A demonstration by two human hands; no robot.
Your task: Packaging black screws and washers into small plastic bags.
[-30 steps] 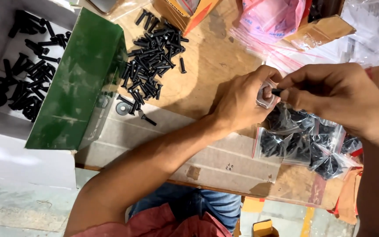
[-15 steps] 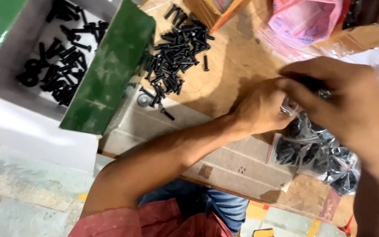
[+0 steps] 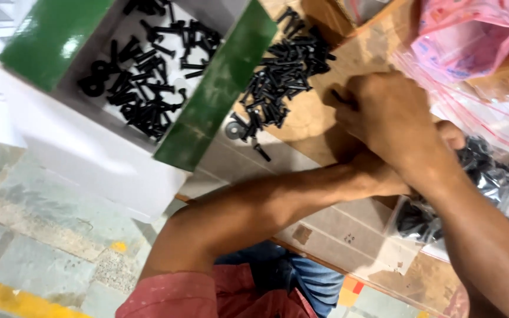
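Cardboard tabletop [image 3: 349, 235] has loose black screws [image 3: 284, 70]; right hand [image 3: 393, 121] pinches one closed, so grab gently, while left hand [image 3: 449, 138] is hidden.

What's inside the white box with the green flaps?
The white box holds loose black screws and a black ring-shaped part on its white floor. Anything beneath that pile, or under the green flaps, is hidden.
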